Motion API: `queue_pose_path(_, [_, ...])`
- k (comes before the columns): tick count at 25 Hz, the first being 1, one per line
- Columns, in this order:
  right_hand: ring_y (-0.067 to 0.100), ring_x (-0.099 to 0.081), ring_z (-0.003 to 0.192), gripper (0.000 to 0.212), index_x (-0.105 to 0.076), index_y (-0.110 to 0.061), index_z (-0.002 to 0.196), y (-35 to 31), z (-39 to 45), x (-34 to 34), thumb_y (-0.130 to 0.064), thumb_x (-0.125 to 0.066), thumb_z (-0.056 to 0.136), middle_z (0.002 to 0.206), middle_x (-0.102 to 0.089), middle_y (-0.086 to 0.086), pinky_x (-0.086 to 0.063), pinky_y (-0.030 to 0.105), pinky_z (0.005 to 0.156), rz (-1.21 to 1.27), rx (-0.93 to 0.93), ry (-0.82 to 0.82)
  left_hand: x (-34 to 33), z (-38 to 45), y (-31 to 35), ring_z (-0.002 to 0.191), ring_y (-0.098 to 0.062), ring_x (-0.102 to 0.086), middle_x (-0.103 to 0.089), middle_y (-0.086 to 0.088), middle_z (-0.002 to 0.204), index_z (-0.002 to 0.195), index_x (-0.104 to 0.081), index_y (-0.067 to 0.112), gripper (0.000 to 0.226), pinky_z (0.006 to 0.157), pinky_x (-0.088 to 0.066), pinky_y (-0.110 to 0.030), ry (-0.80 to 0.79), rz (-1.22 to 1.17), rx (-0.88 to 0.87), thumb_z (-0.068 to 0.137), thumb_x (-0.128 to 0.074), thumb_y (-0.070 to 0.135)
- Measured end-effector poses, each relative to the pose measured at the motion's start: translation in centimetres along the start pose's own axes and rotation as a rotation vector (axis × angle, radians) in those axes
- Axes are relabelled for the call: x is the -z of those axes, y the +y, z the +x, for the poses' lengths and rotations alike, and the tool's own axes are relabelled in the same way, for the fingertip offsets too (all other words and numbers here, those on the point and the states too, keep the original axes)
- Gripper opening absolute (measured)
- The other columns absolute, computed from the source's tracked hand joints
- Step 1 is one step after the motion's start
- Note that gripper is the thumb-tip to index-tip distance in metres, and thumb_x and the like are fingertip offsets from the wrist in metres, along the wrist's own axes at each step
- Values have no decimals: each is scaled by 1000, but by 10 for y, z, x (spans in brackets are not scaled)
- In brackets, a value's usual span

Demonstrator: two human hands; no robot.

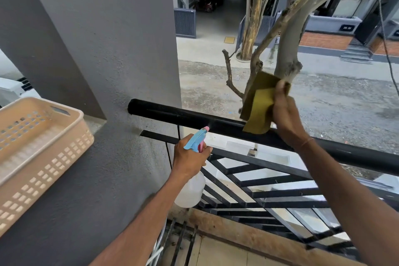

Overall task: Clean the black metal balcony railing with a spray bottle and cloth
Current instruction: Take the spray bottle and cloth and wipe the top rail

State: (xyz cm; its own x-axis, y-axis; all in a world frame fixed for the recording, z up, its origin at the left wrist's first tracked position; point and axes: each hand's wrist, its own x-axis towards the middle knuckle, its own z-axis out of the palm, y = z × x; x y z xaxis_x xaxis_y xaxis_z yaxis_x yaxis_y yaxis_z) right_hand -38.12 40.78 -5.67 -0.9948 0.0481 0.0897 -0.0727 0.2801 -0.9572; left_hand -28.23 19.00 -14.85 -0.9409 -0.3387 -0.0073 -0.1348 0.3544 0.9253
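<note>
The black metal railing [172, 115] has a round top bar running from the grey pillar toward the lower right, with slanted black bars below it. My left hand [190, 158] grips a white spray bottle [191, 190] with a blue and pink trigger head, its nozzle pointed at the top bar just below it. My right hand [285, 110] holds a folded olive-yellow cloth [258, 103] above the top bar, the cloth's lower edge hanging against the bar.
A grey pillar [108, 49] stands at the railing's left end. A beige plastic basket [38, 149] sits on a ledge at the left. Tree trunks [289, 39] rise beyond the railing over the street below.
</note>
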Motion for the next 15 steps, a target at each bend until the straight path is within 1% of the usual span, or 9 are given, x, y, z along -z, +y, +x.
queue_pose_path(1, [26, -69, 96, 73, -66, -10, 104, -7, -5, 12, -69, -24, 99, 101, -71, 13, -56, 43, 89, 109, -10, 40, -5, -2, 0, 55, -10, -60, -55, -4, 75, 94, -65, 10, 20, 55, -57, -19, -9, 0, -6, 87, -82, 19])
queue_pose_path(2, [19, -70, 97, 62, -65, -21, 103, -13, -9, 23, -67, -23, 101, 100, -72, 4, -56, 41, 91, 180, -18, 86, -10, -5, 1, 57, -12, -58, -55, -5, 75, 90, -64, 11, 20, 55, -58, -23, -11, 3, -10, 87, -82, 19])
queue_pose_path(4, [9, -70, 86, 53, -63, -27, 95, -26, -17, 38, -60, -22, 104, 89, -71, -7, -56, 35, 84, 224, -19, 136, -16, -8, 0, 63, -14, -57, -57, -6, 78, 88, -62, 13, 22, 64, -63, -32, -2, 6, -2, 85, -83, 21])
queue_pose_path(5, [8, -69, 84, 52, -62, -27, 93, -29, -20, 45, -58, -22, 105, 88, -70, -8, -57, 35, 84, 227, -13, 157, -19, -10, -1, 66, -15, -58, -59, -7, 80, 91, -63, 13, 23, 68, -65, -36, -6, -8, 8, 85, -83, 21])
queue_pose_path(6, [9, -69, 85, 52, -62, -27, 92, -30, -22, 51, -58, -22, 105, 88, -69, -7, -57, 37, 88, 225, -5, 173, -23, -11, -1, 69, -16, -60, -60, -8, 82, 93, -64, 12, 23, 71, -65, -40, -15, -24, 10, 85, -84, 21])
queue_pose_path(7, [11, -68, 87, 52, -61, -27, 91, -28, -23, 58, -58, -21, 105, 88, -69, -6, -56, 40, 92, 216, -4, 186, -26, -13, -1, 70, -16, -61, -60, -8, 83, 94, -65, 12, 23, 71, -65, -42, -27, -32, 2, 85, -84, 21])
queue_pose_path(9, [14, -66, 87, 53, -60, -27, 88, -25, -29, 68, -59, -21, 104, 87, -66, -4, -54, 46, 98, 196, -16, 211, -32, -19, -1, 67, -16, -61, -59, -7, 79, 90, -64, 14, 21, 69, -65, -44, -50, -19, -32, 85, -83, 20])
queue_pose_path(11, [16, -65, 87, 52, -59, -26, 87, -19, -34, 75, -59, -21, 104, 86, -65, -2, -52, 49, 100, 186, -22, 226, -38, -26, -2, 65, -17, -61, -58, -8, 77, 86, -63, 15, 21, 67, -65, -44, -60, -5, -54, 85, -83, 20])
queue_pose_path(15, [15, -61, 83, 51, -55, -26, 84, -10, -42, 87, -58, -22, 105, 83, -60, -3, -49, 51, 99, 209, -27, 261, -45, -38, 0, 70, -18, -63, -59, -6, 83, 97, -63, 12, 24, 68, -65, -38, -53, -33, -53, 85, -83, 18])
